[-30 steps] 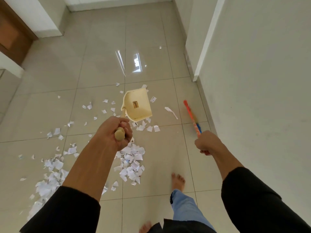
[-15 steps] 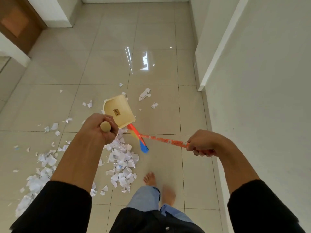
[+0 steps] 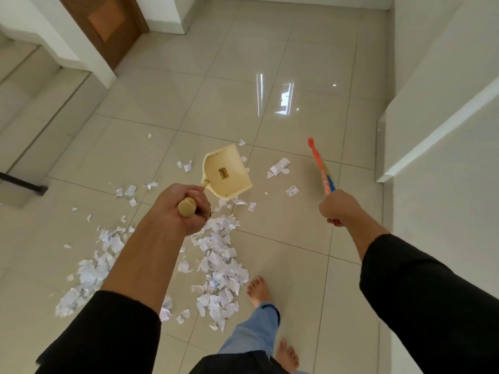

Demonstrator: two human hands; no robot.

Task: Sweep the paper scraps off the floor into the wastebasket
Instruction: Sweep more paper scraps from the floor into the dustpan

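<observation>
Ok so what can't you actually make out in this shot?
- Wastebasket: nowhere in the head view.
- Broom head: blurred, low end hidden behind the right hand.
- Dustpan handle: mostly covered by the left hand.
- Paper scraps: some hidden under the left forearm; print too small.
- Dustpan label: unreadable.

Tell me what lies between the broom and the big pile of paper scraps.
Nothing visible does. The broom, gripped by the right hand, is out to the right of the paper scraps, with bare floor tile between them. The dustpan, held by the left hand, sits just beyond the pile.
</observation>
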